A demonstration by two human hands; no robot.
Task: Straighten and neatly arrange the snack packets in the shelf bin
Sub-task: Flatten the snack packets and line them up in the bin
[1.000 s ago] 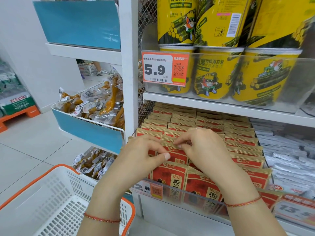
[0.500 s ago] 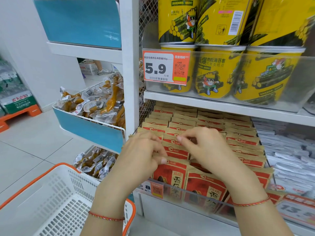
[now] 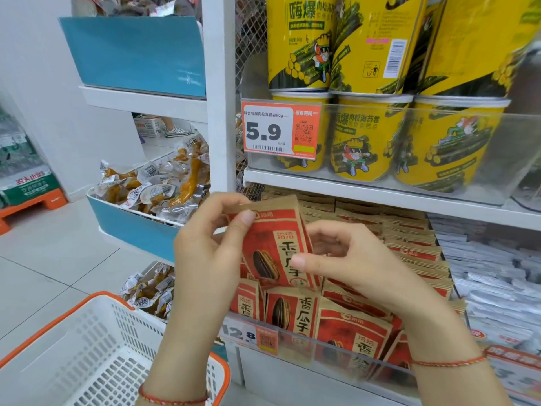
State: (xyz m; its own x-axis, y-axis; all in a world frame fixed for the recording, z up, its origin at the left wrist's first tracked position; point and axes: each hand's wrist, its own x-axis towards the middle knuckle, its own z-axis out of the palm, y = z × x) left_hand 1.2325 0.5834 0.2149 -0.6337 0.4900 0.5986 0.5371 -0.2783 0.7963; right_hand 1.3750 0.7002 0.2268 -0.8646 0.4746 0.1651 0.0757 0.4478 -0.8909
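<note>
Head view: both hands [image 3: 210, 259] [image 3: 351, 259] pinch one packet [image 3: 275, 247] — its right edge hidden.

Red-and-kraft sunflower seed packet [image 3: 278, 247] upright above bin, rows of packets [image 3: 366, 227] behind

Two hands [image 3: 205, 259] with one red string bracelet [image 3: 172, 399] each, one lifted snack packet [image 3: 275, 247], six yellow canisters [image 3: 369, 142] stacked three on three, two readable price tags [image 3: 278, 130], one white basket [image 3: 96, 356], rows of packets [image 3: 409, 241] too many to count.
</note>
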